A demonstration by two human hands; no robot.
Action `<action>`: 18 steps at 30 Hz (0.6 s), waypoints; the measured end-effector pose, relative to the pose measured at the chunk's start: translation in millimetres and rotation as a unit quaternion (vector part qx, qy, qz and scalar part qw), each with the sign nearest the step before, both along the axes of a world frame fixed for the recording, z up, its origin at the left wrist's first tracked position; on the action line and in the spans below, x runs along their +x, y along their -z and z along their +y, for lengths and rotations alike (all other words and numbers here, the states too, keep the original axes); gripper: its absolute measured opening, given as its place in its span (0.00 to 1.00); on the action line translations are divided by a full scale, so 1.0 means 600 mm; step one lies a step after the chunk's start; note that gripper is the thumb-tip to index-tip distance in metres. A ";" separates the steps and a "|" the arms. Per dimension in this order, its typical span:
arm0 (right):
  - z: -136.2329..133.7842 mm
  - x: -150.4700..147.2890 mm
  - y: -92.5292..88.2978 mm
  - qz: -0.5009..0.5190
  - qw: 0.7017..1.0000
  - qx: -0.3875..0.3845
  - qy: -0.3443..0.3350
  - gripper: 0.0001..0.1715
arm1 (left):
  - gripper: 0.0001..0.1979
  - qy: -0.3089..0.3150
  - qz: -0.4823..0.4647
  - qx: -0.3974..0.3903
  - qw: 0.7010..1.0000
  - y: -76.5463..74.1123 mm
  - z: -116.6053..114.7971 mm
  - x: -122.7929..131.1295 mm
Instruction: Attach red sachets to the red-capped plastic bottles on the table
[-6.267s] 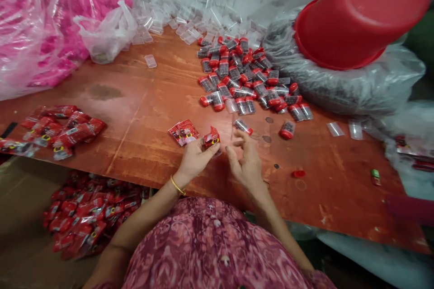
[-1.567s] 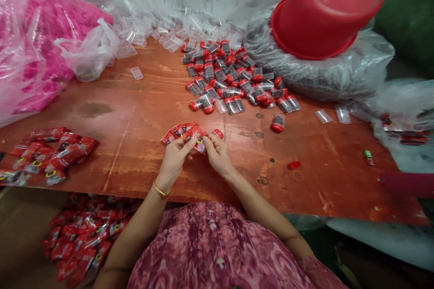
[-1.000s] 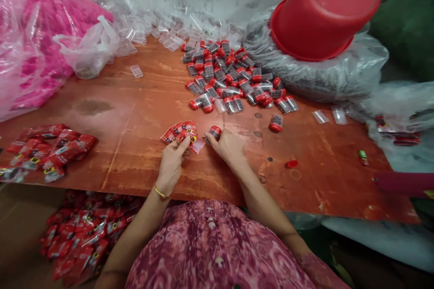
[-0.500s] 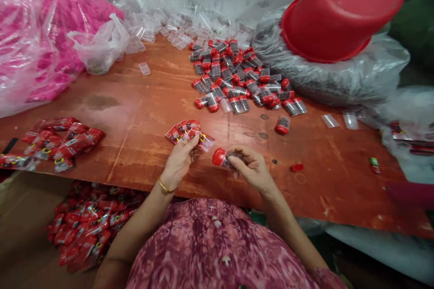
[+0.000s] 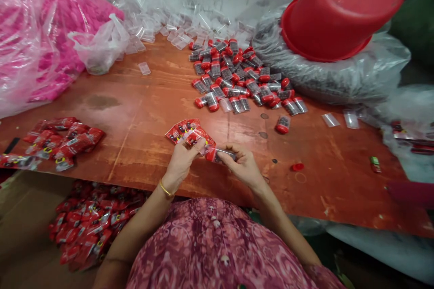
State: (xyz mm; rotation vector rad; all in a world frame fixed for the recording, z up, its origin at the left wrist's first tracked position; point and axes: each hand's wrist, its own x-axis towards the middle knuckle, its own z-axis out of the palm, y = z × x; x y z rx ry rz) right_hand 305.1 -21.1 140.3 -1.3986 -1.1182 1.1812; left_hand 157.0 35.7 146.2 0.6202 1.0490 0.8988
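Note:
Several red printed plastic packets (image 5: 183, 130) are fanned out in my left hand (image 5: 181, 160), pinched between thumb and fingers. My right hand (image 5: 241, 162) grips a small clear container with a red cap (image 5: 224, 152) and dark contents. Its red end meets the mouth of the nearest packet, and the overlap hides whether it sits inside. Beyond my hands lies a heap of similar red-capped containers (image 5: 233, 74). One lone container (image 5: 282, 124) rests closer on the right.
Filled red packets (image 5: 64, 140) lie at the left, with more in a box (image 5: 20, 226) below the table edge. Clear empty sleeves (image 5: 179, 38) are piled at the back. A red bucket (image 5: 339, 13) sits upside down on a grey bag (image 5: 325, 79). A loose red cap (image 5: 297, 167) lies right.
My right hand has moved left, bringing the container's red end to the packet's mouth. My left hand has shifted slightly, still holding the fanned packets.

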 end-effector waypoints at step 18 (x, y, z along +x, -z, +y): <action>0.015 -0.045 0.030 0.054 0.993 0.037 0.093 0.16 | 0.17 -0.018 -0.052 0.026 0.998 0.006 -0.010 0.023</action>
